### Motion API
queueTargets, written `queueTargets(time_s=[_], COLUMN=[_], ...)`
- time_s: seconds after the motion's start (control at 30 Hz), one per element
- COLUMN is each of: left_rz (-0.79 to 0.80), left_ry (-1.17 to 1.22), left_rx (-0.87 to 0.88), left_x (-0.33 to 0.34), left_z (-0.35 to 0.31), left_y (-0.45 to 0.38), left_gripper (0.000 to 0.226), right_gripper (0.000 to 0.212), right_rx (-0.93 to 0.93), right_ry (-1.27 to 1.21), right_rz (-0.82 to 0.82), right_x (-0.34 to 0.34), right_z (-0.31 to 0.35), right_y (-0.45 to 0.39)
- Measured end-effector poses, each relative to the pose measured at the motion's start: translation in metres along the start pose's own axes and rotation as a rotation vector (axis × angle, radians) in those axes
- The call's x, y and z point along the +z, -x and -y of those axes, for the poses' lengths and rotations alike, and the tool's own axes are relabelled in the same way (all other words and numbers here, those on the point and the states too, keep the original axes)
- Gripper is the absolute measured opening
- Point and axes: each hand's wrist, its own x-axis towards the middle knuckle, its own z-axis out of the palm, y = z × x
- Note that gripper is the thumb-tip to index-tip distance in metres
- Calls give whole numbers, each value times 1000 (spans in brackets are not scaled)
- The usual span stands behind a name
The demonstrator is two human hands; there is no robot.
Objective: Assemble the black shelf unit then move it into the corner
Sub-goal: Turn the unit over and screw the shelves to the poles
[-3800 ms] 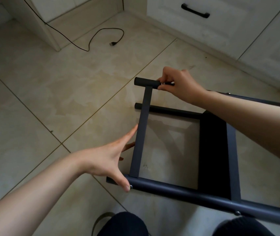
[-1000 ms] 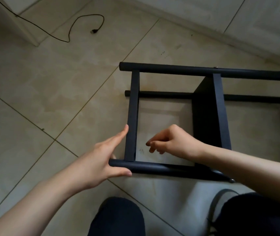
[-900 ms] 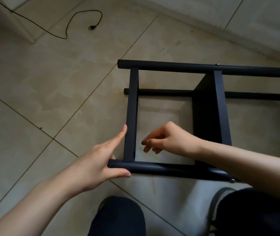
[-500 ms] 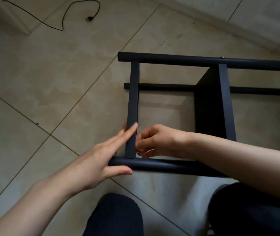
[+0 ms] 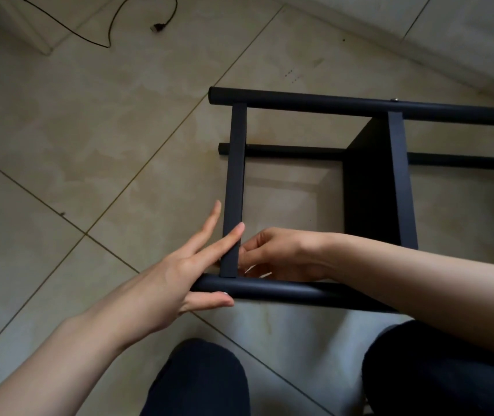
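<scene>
I see the black shelf unit (image 5: 368, 187) lying sideways, left hand (image 5: 179, 274) flat-fingered against its end crossbar (image 5: 235, 187), right hand (image 5: 281, 256) beside that crossbar, fingers curled, grasp indiscernible.

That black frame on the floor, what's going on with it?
A person is putting together a black shelf unit, which lies on its side on the tiled floor. The left hand steadies the near tube and flat crossbar with straight fingers. The right hand works at that joint with curled fingers, apparently on a small fastener.

Black shelf unit (image 5: 365, 190) on its side, left hand (image 5: 176, 274) flat against crossbar (image 5: 235, 190) (fingers straight)
</scene>
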Motion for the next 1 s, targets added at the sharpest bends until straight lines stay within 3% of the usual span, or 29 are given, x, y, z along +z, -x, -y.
queueTargets(time_s=[0.37, 1.0], left_rz=[-65, -46], left_ry=[12, 101], left_rx=[78, 30], left_x=[2, 1], left_z=[5, 3], left_y=[-3, -2], left_gripper=[95, 89], right_gripper=[12, 12], right_rx=[83, 71], right_ry=[-61, 73], right_rz=[108, 157], right_x=[-7, -13], right_z=[-3, 4], right_y=[-3, -8])
